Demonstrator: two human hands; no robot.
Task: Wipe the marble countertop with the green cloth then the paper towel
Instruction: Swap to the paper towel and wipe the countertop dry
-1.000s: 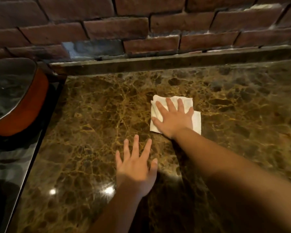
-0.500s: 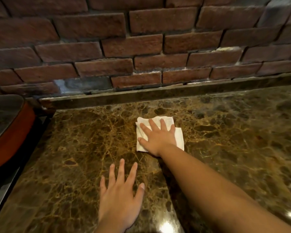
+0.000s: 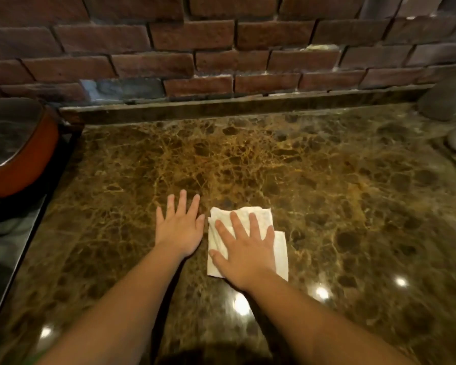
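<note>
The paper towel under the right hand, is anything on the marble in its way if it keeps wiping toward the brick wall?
Nothing visible does. The marble countertop is bare between the paper towel under the right hand and the wall. The left hand lies flat just beside the towel; grey objects sit at the far right corner.

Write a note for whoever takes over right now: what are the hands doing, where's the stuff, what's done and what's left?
Right hand: flat, fingers spread, pressing the folded white paper towel on the marble countertop.
Left hand: empty, palm flat on the marble just left of the towel.
Green cloth: not in view.
Done: the paper-towel pass is under way, so the cloth pass looks finished.
Left: probably wipe the rest of the counter, watching the orange pan at the left edge.
</note>
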